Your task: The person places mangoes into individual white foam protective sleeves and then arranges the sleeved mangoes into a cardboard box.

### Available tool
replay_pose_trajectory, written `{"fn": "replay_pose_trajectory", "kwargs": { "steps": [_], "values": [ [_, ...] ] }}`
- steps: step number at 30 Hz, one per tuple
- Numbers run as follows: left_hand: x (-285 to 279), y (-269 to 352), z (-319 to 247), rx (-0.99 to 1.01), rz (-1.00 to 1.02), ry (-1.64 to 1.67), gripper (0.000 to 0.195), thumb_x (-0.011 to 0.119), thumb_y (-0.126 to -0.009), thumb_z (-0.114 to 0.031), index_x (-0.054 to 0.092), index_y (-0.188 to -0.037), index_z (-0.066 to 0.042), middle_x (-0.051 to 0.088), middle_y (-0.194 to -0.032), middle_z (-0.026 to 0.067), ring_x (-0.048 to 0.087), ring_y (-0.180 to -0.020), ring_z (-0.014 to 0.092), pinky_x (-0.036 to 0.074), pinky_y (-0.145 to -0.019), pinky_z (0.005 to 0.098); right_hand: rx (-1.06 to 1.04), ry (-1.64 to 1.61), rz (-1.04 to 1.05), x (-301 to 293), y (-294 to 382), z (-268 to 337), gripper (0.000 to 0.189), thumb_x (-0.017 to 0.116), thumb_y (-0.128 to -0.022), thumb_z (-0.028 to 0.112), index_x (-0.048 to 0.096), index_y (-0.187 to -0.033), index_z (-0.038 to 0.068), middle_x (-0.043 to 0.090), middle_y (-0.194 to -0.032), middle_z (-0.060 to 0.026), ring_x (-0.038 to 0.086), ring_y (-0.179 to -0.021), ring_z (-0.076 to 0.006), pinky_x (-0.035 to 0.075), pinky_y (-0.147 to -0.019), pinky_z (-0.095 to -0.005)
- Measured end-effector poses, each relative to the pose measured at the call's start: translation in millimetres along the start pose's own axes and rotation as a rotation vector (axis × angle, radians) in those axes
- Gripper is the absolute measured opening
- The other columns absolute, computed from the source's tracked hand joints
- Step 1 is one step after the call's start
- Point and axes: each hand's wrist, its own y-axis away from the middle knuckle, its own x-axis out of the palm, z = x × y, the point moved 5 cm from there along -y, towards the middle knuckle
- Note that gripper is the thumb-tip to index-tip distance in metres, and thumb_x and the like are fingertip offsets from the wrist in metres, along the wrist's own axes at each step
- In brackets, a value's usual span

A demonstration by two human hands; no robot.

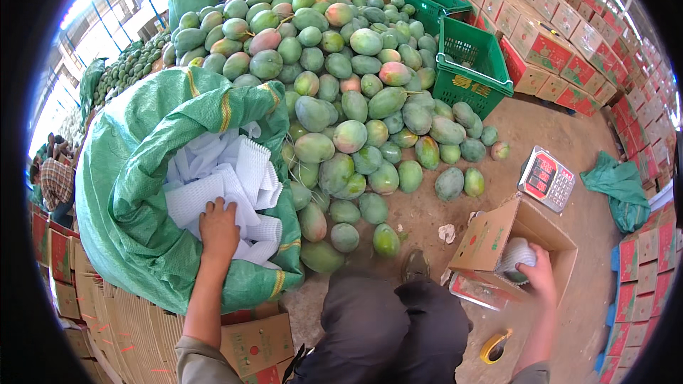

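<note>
A large green woven sack (139, 133) stands at the left, its rim rolled down around white foam netting sleeves (245, 170). My left hand (220, 226) rests on the sleeves inside it, fingers bent; whether they pinch one I cannot tell. On the right, my right hand (538, 272) reaches into an upright cardboard box (483, 240) and holds a mango in a white foam net (516, 258). The box sits on a scale's platform (480, 292), with the lit display unit (546, 178) behind it. A heap of green and reddish mangoes (349, 136) lies ahead, reaching down beside the sack.
Green plastic crates (472, 64) stand behind the heap. Printed cartons (544, 48) are stacked along the back and right. A yellow tape roll (495, 346) lies on the floor. Flattened cartons (133, 330) are at lower left. A person in a plaid shirt (56, 184) crouches far left.
</note>
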Motion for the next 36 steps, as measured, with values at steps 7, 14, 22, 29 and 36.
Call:
{"fn": "replay_pose_trajectory", "kwargs": {
  "steps": [7, 14, 22, 29, 36],
  "values": [
    [-7.6, 1.7, 15.1, 0.021, -0.143, 0.040, 0.022, 0.078, -0.072, -0.008, 0.071, -0.092, -0.005, 0.059, -0.106, 0.0125, 0.055, -0.102, 0.034, 0.045, -0.084, 0.0476, -0.494, -0.560, 0.402, 131.9, 23.2, 318.8, 0.032, 0.066, -0.093, 0.017, 0.066, -0.123, 0.004, 0.071, -0.114, -0.0127, 0.070, -0.103, -0.0247, 0.055, -0.087, -0.0371],
    [-119.6, 11.9, -24.8, 0.109, -0.497, 0.293, 0.017, 0.073, -0.075, 0.002, 0.063, -0.089, 0.000, 0.059, -0.092, 0.0165, 0.053, -0.087, 0.036, 0.043, -0.075, 0.0444, -0.644, 0.090, 0.506, 451.5, -100.6, 299.0, 0.059, 0.067, -0.092, 0.035, 0.054, -0.138, 0.000, 0.063, -0.129, -0.0247, 0.065, -0.112, -0.0391, 0.052, -0.095, -0.0448],
    [-45.8, 138.8, -54.9, -0.447, 0.110, 1.172, 0.030, 0.068, -0.091, -0.009, 0.065, -0.119, 0.002, 0.071, -0.104, 0.0105, 0.063, -0.100, 0.018, 0.049, -0.091, 0.0366, -0.518, 0.437, 0.545, 521.4, -93.5, 337.4, 0.114, 0.079, -0.068, 0.064, 0.032, -0.154, 0.005, 0.062, -0.123, -0.0213, 0.065, -0.110, -0.0359, 0.054, -0.091, -0.0440],
    [-39.7, 106.9, -100.9, -0.360, 0.328, 1.537, 0.031, 0.065, -0.094, -0.005, 0.065, -0.123, 0.005, 0.070, -0.120, 0.0112, 0.063, -0.115, 0.020, 0.048, -0.101, 0.0355, 0.019, -0.364, 1.001, 453.3, -89.0, 306.8, 0.107, 0.070, -0.075, 0.071, 0.034, -0.154, 0.008, 0.057, -0.137, -0.0156, 0.059, -0.120, -0.0317, 0.049, -0.099, -0.0444],
    [-45.2, 111.6, -116.2, -0.165, -0.148, 1.537, 0.032, 0.062, -0.090, 0.002, 0.066, -0.121, 0.004, 0.070, -0.113, 0.0162, 0.068, -0.105, 0.027, 0.049, -0.097, 0.0371, -0.161, -1.143, 0.984, 273.2, -170.5, 467.7, 0.046, 0.060, -0.094, 0.046, 0.055, -0.129, 0.016, 0.057, -0.120, -0.0053, 0.052, -0.107, -0.0195, 0.042, -0.088, -0.0377]
  ]
}}
